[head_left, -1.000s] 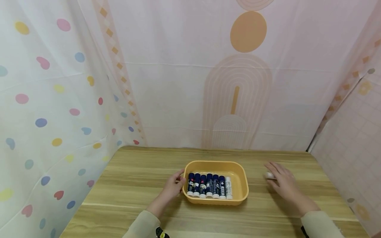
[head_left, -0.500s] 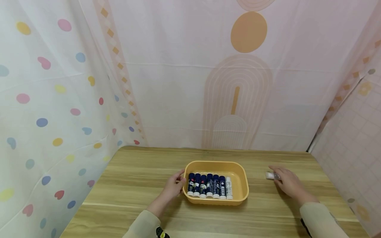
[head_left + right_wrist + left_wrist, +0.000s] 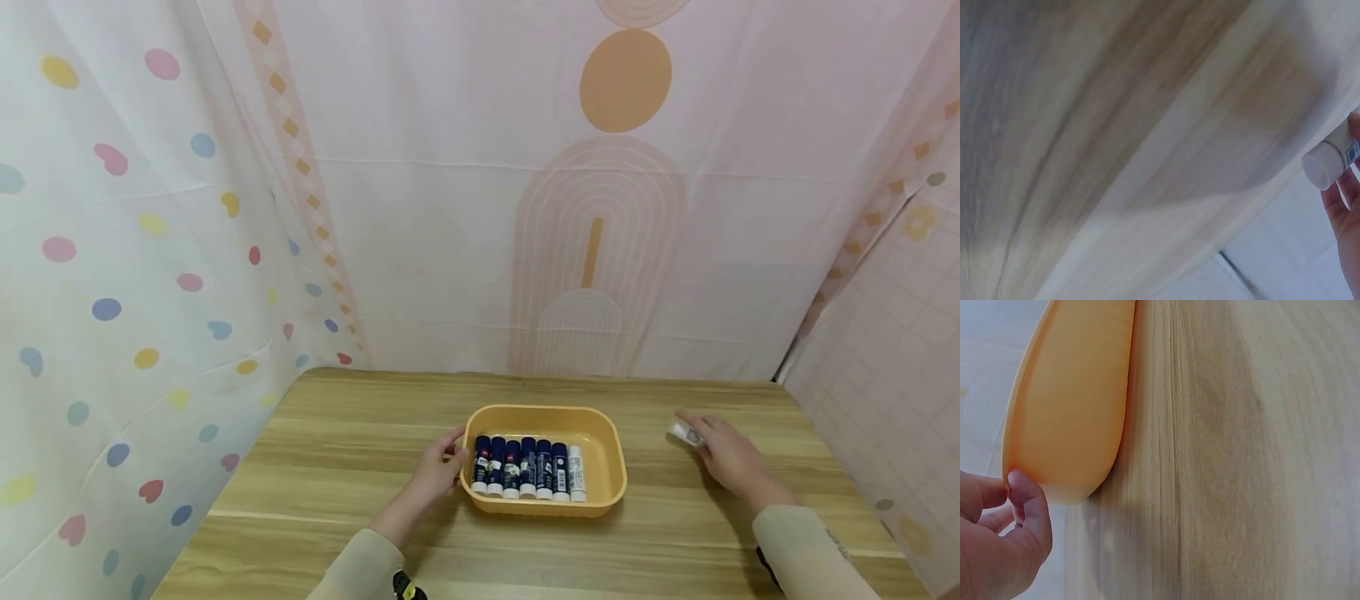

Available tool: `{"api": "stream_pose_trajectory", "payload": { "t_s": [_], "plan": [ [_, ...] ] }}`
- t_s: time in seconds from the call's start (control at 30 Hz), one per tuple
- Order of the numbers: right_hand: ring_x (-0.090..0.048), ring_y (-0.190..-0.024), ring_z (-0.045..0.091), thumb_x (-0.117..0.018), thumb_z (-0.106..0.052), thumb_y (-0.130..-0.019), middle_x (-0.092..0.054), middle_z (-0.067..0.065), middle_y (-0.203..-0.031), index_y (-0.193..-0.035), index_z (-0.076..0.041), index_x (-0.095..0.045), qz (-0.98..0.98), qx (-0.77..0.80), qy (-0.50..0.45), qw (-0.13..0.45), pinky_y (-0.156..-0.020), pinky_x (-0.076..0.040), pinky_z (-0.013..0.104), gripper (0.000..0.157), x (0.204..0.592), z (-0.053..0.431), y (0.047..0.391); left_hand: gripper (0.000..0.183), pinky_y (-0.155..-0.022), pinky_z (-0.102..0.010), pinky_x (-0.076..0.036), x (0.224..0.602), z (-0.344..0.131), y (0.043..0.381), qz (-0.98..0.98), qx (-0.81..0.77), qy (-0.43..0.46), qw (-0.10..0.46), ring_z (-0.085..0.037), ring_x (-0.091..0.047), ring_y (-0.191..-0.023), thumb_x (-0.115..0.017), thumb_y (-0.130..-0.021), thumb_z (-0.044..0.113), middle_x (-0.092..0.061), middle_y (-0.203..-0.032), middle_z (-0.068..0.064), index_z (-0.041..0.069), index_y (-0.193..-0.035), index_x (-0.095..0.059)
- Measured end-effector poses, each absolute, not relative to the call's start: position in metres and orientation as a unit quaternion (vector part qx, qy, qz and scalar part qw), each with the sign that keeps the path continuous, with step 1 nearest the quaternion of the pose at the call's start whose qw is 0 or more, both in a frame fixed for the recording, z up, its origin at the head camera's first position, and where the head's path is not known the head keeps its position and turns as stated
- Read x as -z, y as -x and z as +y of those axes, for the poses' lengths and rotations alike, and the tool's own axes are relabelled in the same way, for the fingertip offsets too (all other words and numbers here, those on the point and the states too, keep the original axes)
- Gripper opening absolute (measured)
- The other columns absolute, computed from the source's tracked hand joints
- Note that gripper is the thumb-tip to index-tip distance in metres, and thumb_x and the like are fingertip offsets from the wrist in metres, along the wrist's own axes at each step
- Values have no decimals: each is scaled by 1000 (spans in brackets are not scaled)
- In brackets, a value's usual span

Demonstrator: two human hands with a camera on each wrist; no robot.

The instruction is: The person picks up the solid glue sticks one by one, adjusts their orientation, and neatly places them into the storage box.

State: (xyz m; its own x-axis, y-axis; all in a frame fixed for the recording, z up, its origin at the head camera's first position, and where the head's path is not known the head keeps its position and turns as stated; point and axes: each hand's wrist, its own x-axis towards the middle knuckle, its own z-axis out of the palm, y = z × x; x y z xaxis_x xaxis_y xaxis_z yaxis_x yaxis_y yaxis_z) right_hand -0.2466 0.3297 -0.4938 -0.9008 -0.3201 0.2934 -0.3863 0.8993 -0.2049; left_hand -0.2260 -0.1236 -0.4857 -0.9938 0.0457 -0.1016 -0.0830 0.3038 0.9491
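Observation:
My left hand (image 3: 433, 471) pinches the left rim of a yellow plastic tray (image 3: 540, 507); in the left wrist view, thumb and fingers (image 3: 1029, 506) meet on its edge. Inside the tray lies a row of several glue sticks, dark blue ones (image 3: 528, 468) with white ends and one all-white stick (image 3: 576, 473) at the row's right end. To the right of the tray, my right hand (image 3: 729, 457) grips a white glue stick (image 3: 682, 432) by one end, its other end tilted up to the left. A printed barcode label shows on this glue stick (image 3: 1325, 164) in the right wrist view.
The tray stands on a wood-grain table (image 3: 360, 433). Bare tray floor (image 3: 600, 467) shows to the right of the row. A pale patterned curtain (image 3: 435, 250) hangs behind the table, with a dotted one (image 3: 172, 317) along the left side.
The white glue stick was lying level half a second ago and now tilts within my right hand's grip. My right hand has shifted slightly. The left hand and tray have stayed put.

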Motion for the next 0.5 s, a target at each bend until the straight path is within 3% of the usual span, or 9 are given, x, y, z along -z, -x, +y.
{"api": "stream_pose_trajectory", "payload": {
  "t_s": [0.27, 0.43, 0.5],
  "plan": [
    [-58, -96, 39, -69, 6, -79, -58, 22, -110, -146, -19, -35, -955, -150, -195, 163, -77, -51, 53, 79, 485, 320, 241, 44, -53, -25, -46, 488, -124, 227, 803, -593, 11, 54, -15, -48, -68, -47, -97, 5, -49, -97, -12, 5, -141, -43],
    [-57, -97, 39, -68, 0, -83, -55, 21, -112, -144, -17, -39, -950, -193, -174, 176, -75, -51, 54, 70, 478, 310, 235, 44, -54, -26, -47, 489, -124, 227, 803, -593, 9, 52, -16, -48, -70, -47, -97, 4, -49, -96, -12, 4, -141, -43],
    [-57, -94, 37, -69, -1, -83, -54, 21, -113, -141, -13, -41, -947, -218, -155, 180, -72, -52, 49, 66, 476, 306, 232, 44, -54, -26, -47, 489, -124, 228, 802, -595, 8, 52, -16, -48, -70, -47, -97, 3, -49, -96, -12, 4, -141, -43]
  ]
}}
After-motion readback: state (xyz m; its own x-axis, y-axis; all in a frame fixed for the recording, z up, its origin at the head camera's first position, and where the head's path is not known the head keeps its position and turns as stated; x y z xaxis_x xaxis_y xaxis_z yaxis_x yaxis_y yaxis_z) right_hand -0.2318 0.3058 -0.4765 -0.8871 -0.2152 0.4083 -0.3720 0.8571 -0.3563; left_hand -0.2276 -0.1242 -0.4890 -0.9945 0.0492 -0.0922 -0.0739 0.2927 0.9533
